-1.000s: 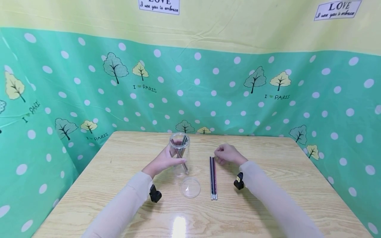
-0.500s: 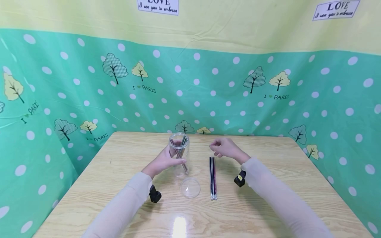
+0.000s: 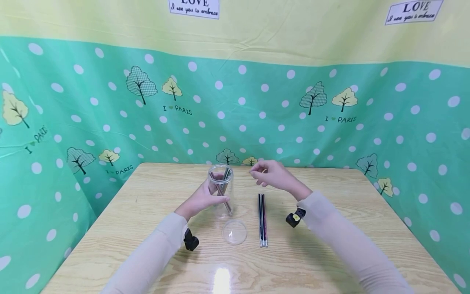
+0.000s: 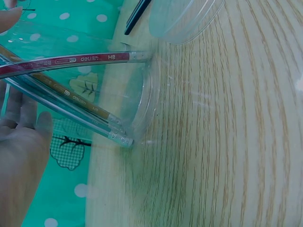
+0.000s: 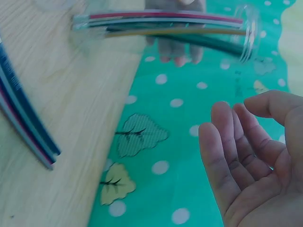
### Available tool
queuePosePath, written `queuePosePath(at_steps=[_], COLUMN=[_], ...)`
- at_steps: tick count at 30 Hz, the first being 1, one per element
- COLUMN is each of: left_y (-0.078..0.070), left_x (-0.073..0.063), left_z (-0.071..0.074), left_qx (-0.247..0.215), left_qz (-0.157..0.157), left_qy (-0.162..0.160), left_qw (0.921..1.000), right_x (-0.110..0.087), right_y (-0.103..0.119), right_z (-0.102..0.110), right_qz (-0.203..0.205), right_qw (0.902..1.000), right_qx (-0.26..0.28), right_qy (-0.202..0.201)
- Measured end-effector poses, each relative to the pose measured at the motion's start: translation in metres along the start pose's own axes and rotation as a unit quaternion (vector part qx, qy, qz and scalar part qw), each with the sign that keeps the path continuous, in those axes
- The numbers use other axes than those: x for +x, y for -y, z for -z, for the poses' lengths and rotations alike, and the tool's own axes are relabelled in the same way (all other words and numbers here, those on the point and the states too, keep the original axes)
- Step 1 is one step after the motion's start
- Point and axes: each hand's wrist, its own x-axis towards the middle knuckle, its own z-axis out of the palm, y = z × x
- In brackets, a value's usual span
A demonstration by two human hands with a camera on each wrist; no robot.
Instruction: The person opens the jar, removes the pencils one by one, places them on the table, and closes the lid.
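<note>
My left hand (image 3: 200, 201) grips a tall clear jar (image 3: 230, 190) that stands upright on the table, fingers round its far side and thumb across the front. Several pencils lean inside it, among them a red one (image 4: 87, 60) and a gold-brown one (image 4: 78, 98) in the left wrist view. To the right of the jar, beyond the far ends of the loose pencils (image 3: 262, 220), my right hand (image 3: 273, 174) is raised over the table. Its fingers are loosely bent with nothing between them, as the right wrist view shows. The loose pencils lie side by side, dark and reddish-purple.
A round clear lid (image 3: 235, 232) lies on the wooden table (image 3: 330, 253), just in front of the jar and left of the loose pencils. Behind the table hangs a green and yellow cloth (image 3: 205, 134) with dots and trees.
My right hand has risen from beside the far ends of the loose pencils and moved away and leftward, closer to the jar. The left hand and the jar have stayed put.
</note>
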Motion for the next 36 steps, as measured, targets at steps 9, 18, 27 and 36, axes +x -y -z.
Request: queuePosePath(at_steps=[9, 18, 27, 36], left_y=[0.002, 0.000, 0.000, -0.001], left_x=[0.000, 0.000, 0.000, -0.001], left_z=[0.001, 0.000, 0.001, 0.001], left_qx=[-0.008, -0.016, -0.024, -0.028], left_qz=[-0.012, -0.018, -0.021, -0.008], left_qy=[0.010, 0.013, 0.015, 0.014], left_qw=[0.9999, 0.9996, 0.9994, 0.9995], right_x=[0.001, 0.005, 0.014, 0.023], right_y=[0.025, 0.037, 0.046, 0.047], right_z=[-0.009, -0.018, -0.022, -0.027], right_qz=[0.056, 0.093, 0.103, 0.099], right_qw=[0.9983, 0.9950, 0.9923, 0.9894], right_qx=[-0.012, -0.016, -0.046, -0.076], right_qy=[0.011, 0.032, 0.053, 0.074])
